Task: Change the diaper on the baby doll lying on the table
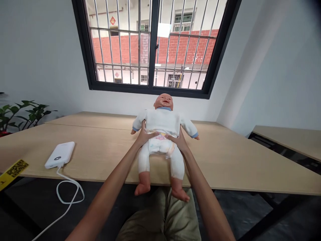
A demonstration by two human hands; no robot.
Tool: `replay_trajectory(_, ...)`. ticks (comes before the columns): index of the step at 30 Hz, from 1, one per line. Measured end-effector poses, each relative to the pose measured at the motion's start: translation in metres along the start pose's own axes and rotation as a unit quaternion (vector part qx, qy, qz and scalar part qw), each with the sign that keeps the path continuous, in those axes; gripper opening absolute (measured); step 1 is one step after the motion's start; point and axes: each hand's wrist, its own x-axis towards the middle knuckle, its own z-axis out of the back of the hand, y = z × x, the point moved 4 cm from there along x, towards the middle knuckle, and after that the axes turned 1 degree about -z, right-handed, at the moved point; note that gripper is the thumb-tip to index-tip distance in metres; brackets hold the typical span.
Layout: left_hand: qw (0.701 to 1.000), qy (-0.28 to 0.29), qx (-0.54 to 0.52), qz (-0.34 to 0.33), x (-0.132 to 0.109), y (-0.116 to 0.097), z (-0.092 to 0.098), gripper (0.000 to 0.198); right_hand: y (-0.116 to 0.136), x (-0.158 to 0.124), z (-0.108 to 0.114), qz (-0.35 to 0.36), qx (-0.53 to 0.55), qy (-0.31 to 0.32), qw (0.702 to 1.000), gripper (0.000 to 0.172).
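A baby doll (163, 120) in a white long-sleeved top with blue cuffs and collar is held at the waist, facing me over the table. It wears a white diaper (160, 146) with a coloured waistband, and its bare feet hang past the table's near edge. My left hand (146, 135) grips one side of its waist, thumb laid across the front. On the opposite side my right hand (178, 138) grips likewise, its thumb pointing inward. The remaining fingers of both hands are hidden behind the doll.
The wooden table (225, 160) spans the view. A white power bank (61, 154) with a white cable (71, 181) hanging over the edge lies at left. Beyond are a yellow tag (13, 173) and a plant (25, 113). A barred window (150, 87) is behind; another table (288, 139) stands right.
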Motion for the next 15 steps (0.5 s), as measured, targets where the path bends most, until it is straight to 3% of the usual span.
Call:
replay_trajectory(7,0.993,0.002,-0.117,-0.033,-0.033,-0.064,-0.009,0.113,0.041,-0.048,0.004,0.000,-0.030,-0.060,0.998,0.096)
replay_trajectory(11,0.993,-0.004,-0.118,0.019,-0.072,-0.094,-0.009,0.121,0.057,-0.092,0.007,-0.012,-0.052,-0.120,0.991,0.103)
replay_trajectory(15,0.989,0.005,-0.095,0.115,-0.132,-0.095,-0.009,0.136,0.053,-0.146,0.008,-0.055,-0.048,-0.163,0.984,0.097)
